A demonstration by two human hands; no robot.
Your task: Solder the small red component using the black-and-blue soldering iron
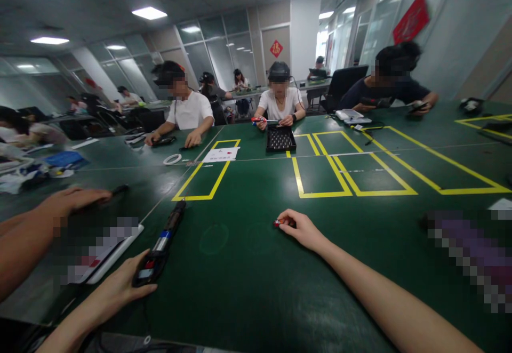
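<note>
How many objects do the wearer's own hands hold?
2: a black tool in the left hand, a small red item in the right hand. Others may be hidden in either grip.

We grip a long black cylindrical tool with blue and silver bands (162,242) by the end toward the green bench (236,289)'s near edge, its tip slanting away; we pinch a small red piece (277,223) farther from that edge.

The gold character 福 reads clearly on the small red diamond sign (276,49) on the far door (267,35). A larger red diamond (414,18) at the far right bears gold markings too blurred to read. Print on the white sheet (221,154), left of centre on the table (240,294), and on the near-left black tool (162,242) is illegible.
</note>
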